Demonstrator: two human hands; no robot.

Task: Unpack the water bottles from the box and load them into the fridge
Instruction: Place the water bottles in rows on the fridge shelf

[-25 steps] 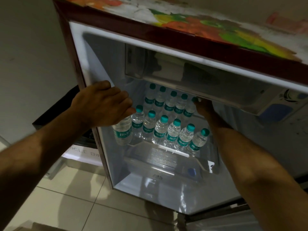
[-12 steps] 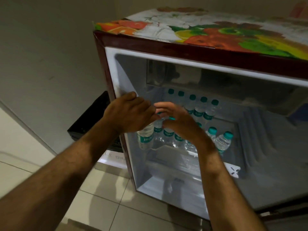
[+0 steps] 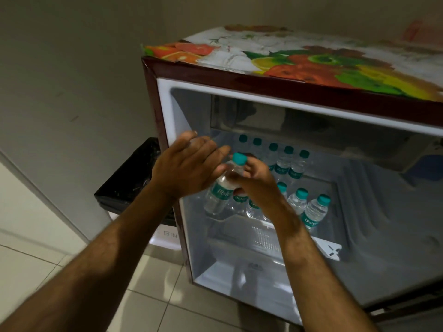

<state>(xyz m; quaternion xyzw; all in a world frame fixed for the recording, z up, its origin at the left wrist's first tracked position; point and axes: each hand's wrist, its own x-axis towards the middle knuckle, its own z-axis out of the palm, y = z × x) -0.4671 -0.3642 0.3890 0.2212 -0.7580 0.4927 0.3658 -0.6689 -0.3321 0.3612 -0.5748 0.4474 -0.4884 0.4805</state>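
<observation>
A small fridge (image 3: 165, 109) with a fruit-print top stands open in front of me. On its shelf (image 3: 328, 250) stand two rows of clear water bottles with teal caps, several at the back (image 3: 281, 164) and several at the front (image 3: 314, 212). Just in front of the shelf's left end, one more water bottle (image 3: 221, 191) is tilted with its cap up and to the right. My right hand (image 3: 254, 185) grips its neck and shoulder. My left hand (image 3: 187, 168) lies against the bottle's left side with flat, spread fingers. The box is not in view.
A bin with a black liner (image 3: 129, 183) stands against the wall just left of the fridge. A freezer compartment (image 3: 263, 116) hangs low over the bottle shelf. Below the shelf is a lower fridge compartment (image 3: 251, 279). Pale floor tiles (image 3: 48, 259) lie at the lower left.
My right hand came out from the back of the shelf and closed on the bottle that my left hand carried. My left fingers have spread. The view pulled back and up.
</observation>
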